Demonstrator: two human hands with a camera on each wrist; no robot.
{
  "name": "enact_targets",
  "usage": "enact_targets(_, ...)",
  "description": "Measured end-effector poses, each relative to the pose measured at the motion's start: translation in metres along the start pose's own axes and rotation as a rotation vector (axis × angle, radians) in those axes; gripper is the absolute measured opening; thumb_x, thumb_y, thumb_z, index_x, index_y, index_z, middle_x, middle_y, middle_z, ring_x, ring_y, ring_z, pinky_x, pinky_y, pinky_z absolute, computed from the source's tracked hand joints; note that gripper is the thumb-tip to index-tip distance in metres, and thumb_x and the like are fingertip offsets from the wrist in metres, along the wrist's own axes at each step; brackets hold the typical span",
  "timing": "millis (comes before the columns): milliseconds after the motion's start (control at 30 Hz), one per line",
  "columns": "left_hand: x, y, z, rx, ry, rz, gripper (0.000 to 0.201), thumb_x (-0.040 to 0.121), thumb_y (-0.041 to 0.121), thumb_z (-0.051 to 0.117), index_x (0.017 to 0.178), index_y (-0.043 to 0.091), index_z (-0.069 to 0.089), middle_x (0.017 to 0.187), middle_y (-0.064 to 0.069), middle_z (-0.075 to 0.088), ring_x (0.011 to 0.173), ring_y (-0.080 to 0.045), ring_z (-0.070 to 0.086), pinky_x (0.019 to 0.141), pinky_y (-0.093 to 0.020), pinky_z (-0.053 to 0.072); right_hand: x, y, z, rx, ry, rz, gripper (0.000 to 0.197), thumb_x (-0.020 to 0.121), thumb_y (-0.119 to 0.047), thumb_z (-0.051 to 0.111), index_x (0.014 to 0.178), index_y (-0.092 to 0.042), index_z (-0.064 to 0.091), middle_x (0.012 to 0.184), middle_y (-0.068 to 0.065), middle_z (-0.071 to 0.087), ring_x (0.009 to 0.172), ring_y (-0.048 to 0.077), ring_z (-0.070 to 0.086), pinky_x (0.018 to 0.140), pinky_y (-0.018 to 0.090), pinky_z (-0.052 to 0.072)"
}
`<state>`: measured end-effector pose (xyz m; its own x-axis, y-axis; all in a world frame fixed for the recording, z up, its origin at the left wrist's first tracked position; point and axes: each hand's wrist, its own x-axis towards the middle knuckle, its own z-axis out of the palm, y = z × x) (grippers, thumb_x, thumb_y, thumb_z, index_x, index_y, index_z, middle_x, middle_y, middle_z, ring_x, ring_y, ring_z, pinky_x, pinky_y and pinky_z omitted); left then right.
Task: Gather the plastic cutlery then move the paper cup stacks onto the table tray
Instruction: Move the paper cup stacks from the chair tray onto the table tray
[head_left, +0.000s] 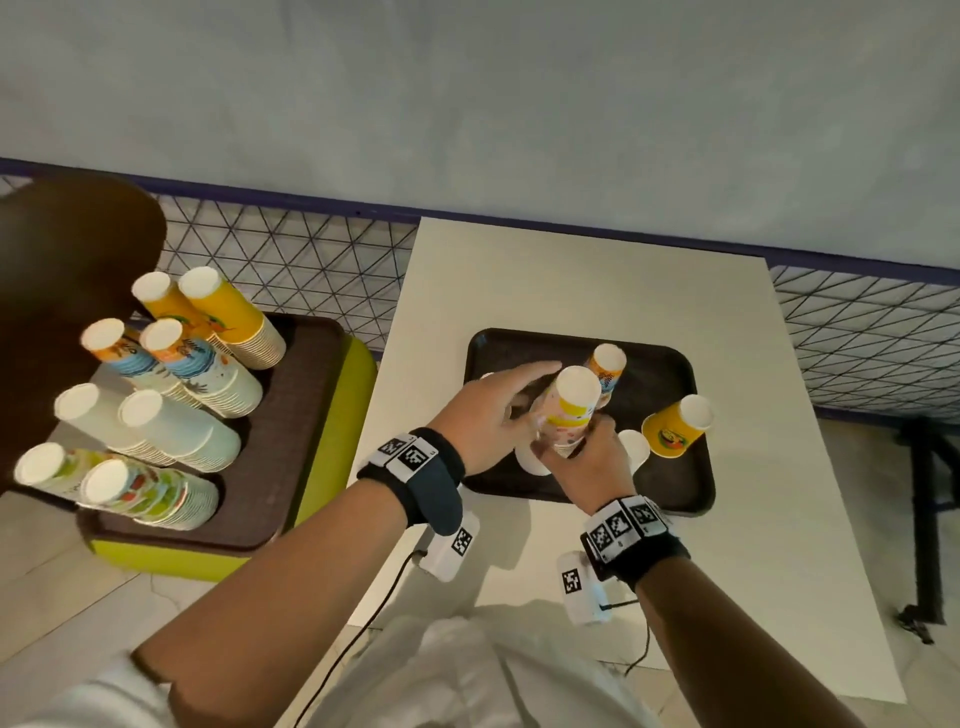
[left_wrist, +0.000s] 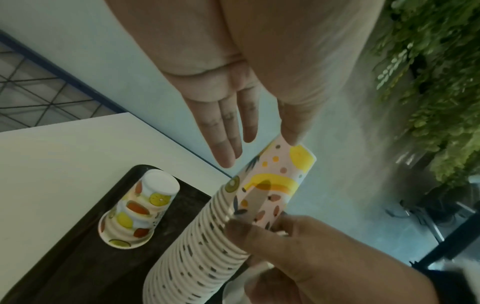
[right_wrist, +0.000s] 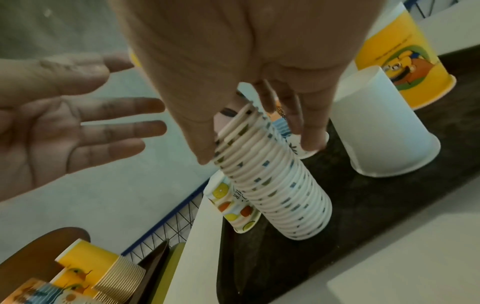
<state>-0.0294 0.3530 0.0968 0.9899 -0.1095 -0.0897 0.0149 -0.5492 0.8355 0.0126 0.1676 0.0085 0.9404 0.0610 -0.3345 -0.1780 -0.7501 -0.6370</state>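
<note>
Fingers and thumb of my right hand (head_left: 587, 457) pinch the fruit-print cup stack (head_left: 569, 410) low on its side, its base down on the dark table tray (head_left: 670, 483). My left hand (head_left: 488, 415) hovers just beside it, fingers straight and spread. Other stacks (head_left: 156, 400) wait on the brown tray (head_left: 291, 415) at my left.

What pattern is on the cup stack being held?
Pale pink with yellow fruit and dots on the cup stack; clearest in the left wrist view.
</note>
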Motion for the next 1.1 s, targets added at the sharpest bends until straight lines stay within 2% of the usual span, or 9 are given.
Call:
enact_targets(133, -0.033, -0.02, -0.024, -0.093, 0.131, -0.058, 0.056, 0.098, 0.027, 0.062, 0.145, 0.048, 0.039, 0.143, 0.013, 0.054, 0.122, -0.003, 0.058, 0.095, -0.021, 0.053, -0.012, -0.005, -0.006, -0.307, -0.17, -0.002, 0.049, 0.091, -0.061, 0.06, 0.089, -0.012, 0.06, 0.075, 0.002, 0.066, 0.082, 0.025, 0.069, 0.07, 0.033, 0.049)
enact_targets(200, -0.055, -0.036, -0.038, -0.12, 0.192, -0.114, 0.051, 0.097, 0.026, 0.063, 0.142, 0.043, 0.045, 0.138, 0.015, 0.056, 0.117, 0.0, 0.059, 0.09, -0.016, 0.054, -0.021, -0.017, 0.001, -0.445, -0.308, -0.061, 0.05, 0.099, -0.057, 0.047, 0.083, -0.013, 0.064, 0.076, 0.002, 0.071, 0.084, 0.025, 0.072, 0.077, 0.035, 0.054)
enact_targets(333, -0.107, -0.069, -0.062, -0.1, 0.292, -0.201, 0.036, 0.097, 0.024, 0.065, 0.132, 0.031, 0.059, 0.124, 0.013, 0.06, 0.103, 0.005, 0.061, 0.079, -0.008, 0.05, -0.039, -0.049, 0.031, -0.365, -0.411, -0.2, 0.039, 0.096, -0.049, 0.06, 0.084, -0.013, 0.069, 0.083, -0.001, 0.072, 0.087, 0.023, 0.066, 0.08, 0.032, 0.047)
enact_targets(433, -0.15, -0.095, -0.075, -0.006, 0.363, -0.237, 0.031, 0.095, 0.023, 0.067, 0.125, 0.029, 0.063, 0.115, 0.012, 0.063, 0.095, 0.001, 0.063, 0.078, -0.008, 0.047, -0.051, -0.078, 0.066, -0.318, -0.518, -0.294, 0.024, 0.094, -0.042, 0.067, 0.088, -0.019, 0.068, 0.089, -0.003, 0.072, 0.092, 0.022, 0.067, 0.085, 0.031, 0.05)
enact_targets(567, -0.2, -0.127, -0.088, 0.096, 0.406, -0.328, 0.028, 0.093, 0.027, 0.068, 0.121, 0.031, 0.065, 0.108, 0.012, 0.063, 0.092, -0.002, 0.064, 0.081, -0.025, 0.055, -0.063, -0.117, 0.116, -0.267, -0.635, -0.386, 0.014, 0.092, -0.042, 0.069, 0.097, -0.03, 0.064, 0.091, -0.002, 0.072, 0.092, 0.022, 0.069, 0.086, 0.03, 0.053)
enact_targets(767, -0.255, -0.154, -0.113, 0.166, 0.563, -0.467, 0.031, 0.093, 0.03, 0.067, 0.123, 0.037, 0.06, 0.111, 0.012, 0.059, 0.093, 0.003, 0.058, 0.077, -0.008, 0.045, -0.082, -0.173, 0.184, -0.266, -0.734, -0.5, 0.033, 0.092, -0.04, 0.071, 0.12, -0.026, 0.063, 0.108, 0.002, 0.07, 0.1, 0.023, 0.067, 0.094, 0.037, 0.054)
enact_targets(933, -0.279, -0.182, -0.144, 0.233, 0.798, -0.601, 0.047, 0.088, 0.031, 0.072, 0.13, 0.037, 0.052, 0.125, 0.007, 0.038, 0.106, -0.021, 0.056, 0.093, -0.036, 0.055, -0.095, -0.211, 0.237, -0.29, -0.791, -0.576, 0.05, 0.094, -0.033, 0.072, 0.139, -0.025, 0.053, 0.116, 0.001, 0.06, 0.104, 0.021, 0.061, 0.095, 0.035, 0.052)
enact_targets(1000, -0.281, -0.192, -0.156, 0.306, 0.778, -0.705, 0.058, 0.086, 0.035, 0.073, 0.137, 0.038, 0.046, 0.134, 0.002, 0.035, 0.124, -0.028, 0.044, 0.108, -0.043, 0.044, -0.098, -0.221, 0.256, -0.321, -0.8, -0.604, 0.057, 0.093, -0.032, 0.072, 0.145, -0.027, 0.048, 0.125, 0.006, 0.061, 0.111, 0.023, 0.062, 0.098, 0.037, 0.052)
enact_targets(1100, -0.279, -0.208, -0.169, 0.335, 0.726, -0.778, 0.068, 0.087, 0.041, 0.072, 0.146, 0.036, 0.039, 0.141, -0.004, 0.034, 0.131, -0.028, 0.036, 0.11, -0.044, 0.039, -0.104, -0.235, 0.279, -0.344, -0.83, -0.614, 0.065, 0.093, -0.031, 0.07, 0.151, -0.029, 0.039, 0.137, 0.011, 0.058, 0.128, 0.029, 0.056, 0.107, 0.044, 0.048)
